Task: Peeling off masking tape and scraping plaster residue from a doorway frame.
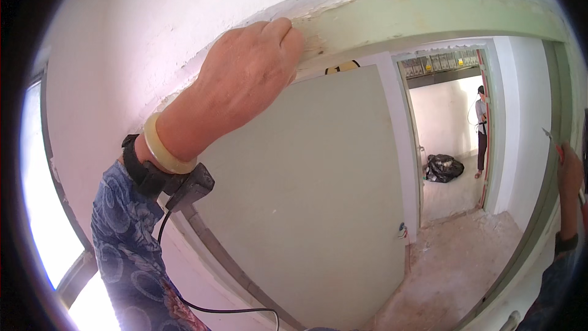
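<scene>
My left hand is raised to the upper left part of a pale green door frame, its fingers curled at the frame's edge beside the rough plaster of the wall. The fingertips are hidden, so I cannot tell if they hold something. A bangle and a black strap with a small device are on that wrist. At the far right, my right hand grips a red-handled tool with a narrow metal tip pointing up, near the frame's right side. A pale door stands below the left arm.
Through a farther doorway, a black plastic bag lies on the floor and a person stands at its right. A bright window is at the left. A black cable runs from the left wrist device. The floor looks dusty.
</scene>
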Tool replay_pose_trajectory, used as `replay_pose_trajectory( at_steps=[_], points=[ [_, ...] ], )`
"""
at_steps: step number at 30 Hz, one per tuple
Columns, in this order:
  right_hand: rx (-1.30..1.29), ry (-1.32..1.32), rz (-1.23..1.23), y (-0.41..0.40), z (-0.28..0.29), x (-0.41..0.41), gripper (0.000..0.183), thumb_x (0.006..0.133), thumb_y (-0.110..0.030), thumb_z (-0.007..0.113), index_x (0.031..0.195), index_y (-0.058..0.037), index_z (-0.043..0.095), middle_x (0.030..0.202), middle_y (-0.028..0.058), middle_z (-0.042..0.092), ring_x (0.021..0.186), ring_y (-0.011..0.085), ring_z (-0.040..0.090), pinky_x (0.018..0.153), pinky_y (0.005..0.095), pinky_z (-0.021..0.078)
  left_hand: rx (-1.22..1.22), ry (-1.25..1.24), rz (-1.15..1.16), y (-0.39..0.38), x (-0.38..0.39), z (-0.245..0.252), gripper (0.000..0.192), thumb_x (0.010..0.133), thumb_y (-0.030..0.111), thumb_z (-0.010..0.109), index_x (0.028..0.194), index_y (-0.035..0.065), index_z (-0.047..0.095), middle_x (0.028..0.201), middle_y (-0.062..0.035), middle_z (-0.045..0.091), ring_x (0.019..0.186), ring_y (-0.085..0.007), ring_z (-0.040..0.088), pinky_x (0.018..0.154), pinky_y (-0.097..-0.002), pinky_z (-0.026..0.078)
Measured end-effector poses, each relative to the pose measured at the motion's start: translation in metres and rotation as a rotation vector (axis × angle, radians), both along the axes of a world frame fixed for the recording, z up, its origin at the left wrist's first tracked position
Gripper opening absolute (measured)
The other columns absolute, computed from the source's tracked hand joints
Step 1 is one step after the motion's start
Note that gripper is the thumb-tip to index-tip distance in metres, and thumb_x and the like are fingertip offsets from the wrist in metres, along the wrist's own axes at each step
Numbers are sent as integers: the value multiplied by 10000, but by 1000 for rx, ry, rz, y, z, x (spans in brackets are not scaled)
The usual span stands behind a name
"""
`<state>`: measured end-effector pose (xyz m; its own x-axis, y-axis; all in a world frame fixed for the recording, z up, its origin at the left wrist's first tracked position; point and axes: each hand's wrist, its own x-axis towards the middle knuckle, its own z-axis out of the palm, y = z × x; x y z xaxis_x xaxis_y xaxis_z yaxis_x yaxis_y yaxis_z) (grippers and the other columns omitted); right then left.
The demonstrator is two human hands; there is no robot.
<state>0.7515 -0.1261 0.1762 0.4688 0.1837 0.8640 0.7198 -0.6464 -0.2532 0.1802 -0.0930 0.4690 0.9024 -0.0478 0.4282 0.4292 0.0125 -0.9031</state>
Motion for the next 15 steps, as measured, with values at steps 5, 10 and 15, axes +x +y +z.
replay_pose_trajectory(
  at_steps=[5, 10, 15],
  points=[
    [35, 12, 53, 9, -4, 3, 327, 859, -56, 535, 1184, -45, 570, 995, 177, 647, 905, 317, 641, 773, 397, 493, -51, -59, -47, 3, 0, 8, 96, 720, 23, 566, 756, 14, 477, 701, -131, 507, 645, -292, 566, 585, -378, 483],
    [2, 113, 10, 9, 0, -7, 352, 854, -52, 527, 1205, -59, 557, 997, 181, 646, 910, 318, 639, 780, 406, 488, -278, -237, -216, -4, -9, 13, 80, 803, 65, 575, 829, -2, 540, 789, -142, 570, 692, -339, 575, 618, -411, 469],
    [30, 70, 26, 7, 1, -2, 372, 840, -39, 539, 1211, -70, 555, 1008, 178, 644, 916, 322, 637, 793, 416, 485, -375, -136, -257, -6, -5, 7, 105, 799, 72, 606, 856, 1, 556, 831, -129, 585, 707, -338, 581, 612, -406, 466]
  ],
)
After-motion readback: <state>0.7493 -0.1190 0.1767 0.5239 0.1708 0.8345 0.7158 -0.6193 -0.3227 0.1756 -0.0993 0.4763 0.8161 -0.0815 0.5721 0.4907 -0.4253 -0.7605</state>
